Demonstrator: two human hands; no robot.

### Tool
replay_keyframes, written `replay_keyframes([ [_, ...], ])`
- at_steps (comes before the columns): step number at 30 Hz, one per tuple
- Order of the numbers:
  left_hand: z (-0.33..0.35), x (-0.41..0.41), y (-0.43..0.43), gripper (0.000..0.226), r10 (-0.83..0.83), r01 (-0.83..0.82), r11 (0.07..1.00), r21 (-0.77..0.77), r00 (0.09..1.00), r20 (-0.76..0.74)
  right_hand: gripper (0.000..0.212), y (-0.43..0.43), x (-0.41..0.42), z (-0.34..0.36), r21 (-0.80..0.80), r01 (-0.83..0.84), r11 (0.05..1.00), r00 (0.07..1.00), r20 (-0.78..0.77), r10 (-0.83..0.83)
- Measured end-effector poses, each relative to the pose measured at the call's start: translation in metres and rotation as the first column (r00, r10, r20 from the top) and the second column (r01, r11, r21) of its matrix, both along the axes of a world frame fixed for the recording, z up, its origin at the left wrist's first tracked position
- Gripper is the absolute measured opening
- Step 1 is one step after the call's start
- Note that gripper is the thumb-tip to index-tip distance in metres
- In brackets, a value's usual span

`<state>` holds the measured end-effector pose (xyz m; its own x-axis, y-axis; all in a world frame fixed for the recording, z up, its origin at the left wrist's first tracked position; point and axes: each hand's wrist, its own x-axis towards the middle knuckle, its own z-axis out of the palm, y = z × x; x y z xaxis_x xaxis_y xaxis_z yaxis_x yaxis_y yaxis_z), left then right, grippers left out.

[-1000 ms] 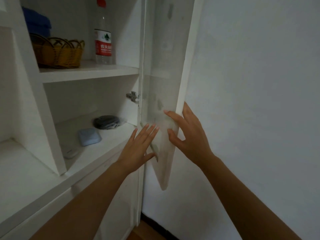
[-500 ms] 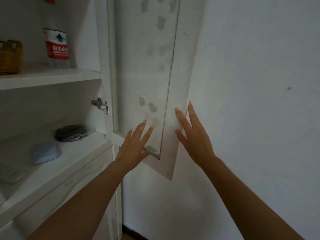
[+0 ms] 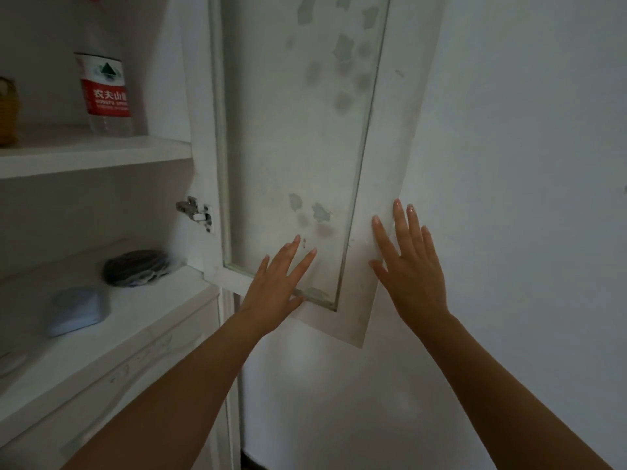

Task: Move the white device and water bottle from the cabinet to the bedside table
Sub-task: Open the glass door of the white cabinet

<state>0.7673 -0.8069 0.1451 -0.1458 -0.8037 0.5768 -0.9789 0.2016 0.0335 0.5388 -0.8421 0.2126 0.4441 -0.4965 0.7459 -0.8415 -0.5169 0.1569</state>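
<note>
A clear water bottle (image 3: 105, 93) with a red and white label stands on the upper cabinet shelf (image 3: 101, 154). On the lower shelf (image 3: 142, 320) lies a pale rounded device (image 3: 76, 308). A white object (image 3: 12, 364) is partly cut off at the left edge. The glass cabinet door (image 3: 305, 147) is swung wide, nearly flat against the wall. My left hand (image 3: 278, 286) rests flat with fingers spread on the door's lower glass. My right hand (image 3: 412, 266) lies flat on the door's outer frame edge. Both hands hold nothing.
A dark bundled item (image 3: 137, 268) lies at the back of the lower shelf. A woven basket (image 3: 6, 113) shows at the left edge of the upper shelf. A metal hinge (image 3: 193, 212) joins the door to the cabinet. A white wall (image 3: 526, 164) fills the right side.
The door has swung further open toward the wall with both hands on it. My view has shifted right, so the shelves moved toward the left edge.
</note>
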Motion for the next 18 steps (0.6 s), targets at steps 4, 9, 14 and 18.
replay_keyframes([
  [4, -0.002, 0.003, -0.001, 0.086, 0.009, -0.009, 1.0, -0.006, 1.0, 0.008, 0.071, -0.001, 0.006, -0.005, -0.023, -0.019, 1.0, 0.999, 0.04, 0.02],
  [9, 0.0, 0.013, 0.01, 0.082, 0.033, -0.033, 0.999, -0.009, 0.998, -0.052, 0.058, 0.011, 0.022, -0.007, -0.062, 0.0, 0.998, 0.995, 0.095, 0.006],
  [14, -0.003, 0.048, 0.046, 0.07, 0.136, -0.142, 0.988, -0.056, 0.987, -0.09, 0.046, 0.028, 0.059, -0.005, -0.139, -0.261, 0.955, 0.949, 0.145, 0.281],
  [18, -0.004, 0.089, 0.091, 0.055, 0.312, -0.316, 0.945, -0.084, 0.949, -0.051, 0.04, 0.032, 0.109, -0.013, -0.077, -0.507, 0.858, 0.837, 0.192, 0.512],
])
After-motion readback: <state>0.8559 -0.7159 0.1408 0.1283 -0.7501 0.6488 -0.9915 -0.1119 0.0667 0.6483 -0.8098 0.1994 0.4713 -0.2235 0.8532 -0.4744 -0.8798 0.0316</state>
